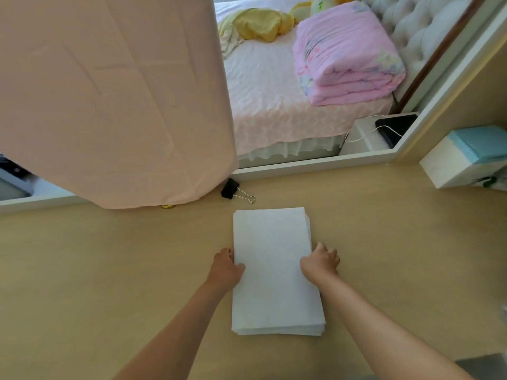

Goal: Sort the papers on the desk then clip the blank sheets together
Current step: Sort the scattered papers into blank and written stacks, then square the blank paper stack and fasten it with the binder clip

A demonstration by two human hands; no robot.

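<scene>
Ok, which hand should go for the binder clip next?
Left, probably. The binder clip lies on the desk beyond the far left corner of the paper stack, nearer the left hand; the right hand would have to cross the stack.

I see L hand (226,267) & R hand (321,262) gripping paper stack (274,237) by its sides on tabletop (109,270); binder clip (230,189) just beyond, apart.

Head-worn view, steeply down onto near desk (109,270)
</scene>
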